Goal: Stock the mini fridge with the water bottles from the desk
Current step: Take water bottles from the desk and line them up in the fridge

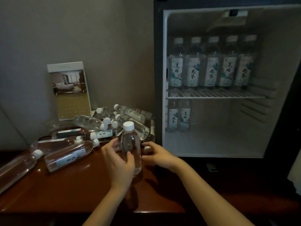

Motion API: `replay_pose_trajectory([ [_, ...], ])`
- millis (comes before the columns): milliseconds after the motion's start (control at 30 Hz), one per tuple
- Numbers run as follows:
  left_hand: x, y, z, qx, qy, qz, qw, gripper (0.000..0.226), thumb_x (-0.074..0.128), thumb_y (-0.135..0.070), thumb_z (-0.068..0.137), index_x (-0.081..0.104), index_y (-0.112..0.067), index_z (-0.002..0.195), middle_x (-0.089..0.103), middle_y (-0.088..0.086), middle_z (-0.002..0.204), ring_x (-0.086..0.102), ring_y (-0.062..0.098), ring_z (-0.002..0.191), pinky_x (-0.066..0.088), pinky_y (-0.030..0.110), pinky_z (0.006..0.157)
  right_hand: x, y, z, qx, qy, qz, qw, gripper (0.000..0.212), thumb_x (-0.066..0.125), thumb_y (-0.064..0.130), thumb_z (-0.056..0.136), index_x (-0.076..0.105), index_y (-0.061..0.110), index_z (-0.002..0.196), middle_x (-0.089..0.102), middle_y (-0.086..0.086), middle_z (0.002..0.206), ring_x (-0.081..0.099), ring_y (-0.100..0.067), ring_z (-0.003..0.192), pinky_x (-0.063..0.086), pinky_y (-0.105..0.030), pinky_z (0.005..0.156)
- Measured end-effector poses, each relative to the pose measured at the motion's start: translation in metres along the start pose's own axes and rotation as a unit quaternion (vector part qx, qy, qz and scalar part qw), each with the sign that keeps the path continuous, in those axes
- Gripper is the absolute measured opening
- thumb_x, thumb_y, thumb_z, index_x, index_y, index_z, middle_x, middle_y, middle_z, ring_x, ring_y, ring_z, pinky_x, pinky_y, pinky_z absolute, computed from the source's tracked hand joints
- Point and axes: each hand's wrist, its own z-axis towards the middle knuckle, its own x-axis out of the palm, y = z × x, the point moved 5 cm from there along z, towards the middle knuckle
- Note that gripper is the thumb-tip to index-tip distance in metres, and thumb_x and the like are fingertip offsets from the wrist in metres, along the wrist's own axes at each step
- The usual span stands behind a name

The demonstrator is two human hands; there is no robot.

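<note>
Left hand (119,162) wraps round a clear bottle (130,144) – thumb across the front, fingers behind – and holds it upright, white cap on top, its base at the desk (81,190), near the edge beside the fridge (211,144). Whether the base rests on the wood or is just clear of it, I cannot tell. Right hand (157,154) reaches in from the fridge side, forearm low over the desk's corner, thumb above and fingers bent below, their tips just beside the bottle and at the foot of the pile (128,114); whether they grasp anything there is hidden by the bottle and the dim light. That pile lies right behind the held bottle – clear bottles on their sides, heaped across each other, caps pointing several ways. More bottles (68,156) lie flat to the left, spread toward the desk's near left edge. A card (70,90) with a room photo leans upright against the wall (48,30) behind them. The fridge stands open to the right of the desk. On its wire shelf (216,95) a row (211,66) of five labelled bottles stands upright side by side; below, a pair (179,116) stands at the left wall.
</note>
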Motion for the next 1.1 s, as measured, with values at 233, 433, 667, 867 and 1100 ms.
replay_pose_trajectory([
  [233, 0.020, 0.036, -0.009, -0.205, 0.276, -0.173, 0.923, 0.057, 0.064, -0.002, 0.082, 0.036, -0.026, 0.126, 0.054, -0.005, 0.116, 0.053, 0.012, 0.111, 0.042, 0.014, 0.074, 0.030, 0.000, 0.009, -0.046, -0.085, 0.082, 0.992, 0.067, 0.068, 0.004, 0.079, 0.037, 0.023, 0.135, 0.054, -0.002, 0.120, 0.055, -0.010, 0.105, 0.051, -0.023, 0.083],
  [433, 0.009, 0.052, -0.014, -0.198, 0.246, -0.127, 0.940, 0.062, 0.070, -0.008, 0.078, 0.041, -0.025, 0.130, 0.054, -0.004, 0.117, 0.053, 0.011, 0.107, 0.044, 0.018, 0.076, 0.034, -0.011, 0.007, -0.042, -0.101, 0.149, 0.983, 0.056, 0.059, 0.008, 0.089, 0.034, 0.022, 0.137, 0.053, 0.000, 0.130, 0.052, -0.009, 0.114, 0.049, -0.016, 0.075],
  [667, 0.015, 0.057, -0.013, -0.183, 0.239, -0.078, 0.950, 0.046, 0.072, -0.003, 0.074, 0.051, -0.021, 0.111, 0.056, 0.002, 0.101, 0.056, 0.016, 0.096, 0.044, 0.023, 0.077, 0.028, -0.013, -0.003, -0.057, -0.287, 0.075, 0.953, 0.030, 0.055, 0.003, 0.089, 0.053, 0.015, 0.116, 0.061, -0.002, 0.111, 0.059, -0.016, 0.105, 0.052, -0.034, 0.090],
  [867, 0.028, 0.055, -0.007, -0.203, 0.288, -0.101, 0.930, 0.041, 0.081, -0.024, 0.057, 0.045, -0.019, 0.079, 0.056, 0.007, 0.093, 0.058, 0.021, 0.088, 0.048, 0.039, 0.079, 0.033, -0.004, -0.005, -0.063, -0.158, 0.162, 0.972, 0.069, 0.060, -0.005, 0.076, 0.036, 0.015, 0.138, 0.052, -0.004, 0.130, 0.049, -0.018, 0.122, 0.043, -0.034, 0.103],
  [1100, 0.024, 0.061, -0.010, -0.212, 0.280, -0.090, 0.932, 0.040, 0.079, -0.009, 0.069, 0.049, -0.016, 0.095, 0.054, 0.000, 0.091, 0.055, 0.012, 0.083, 0.044, 0.019, 0.066, 0.034, -0.002, 0.005, -0.036, -0.027, 0.154, 0.987, 0.096, 0.071, 0.017, 0.062, 0.020, 0.024, 0.143, 0.040, -0.005, 0.138, 0.043, -0.020, 0.125, 0.044, -0.028, 0.095],
])
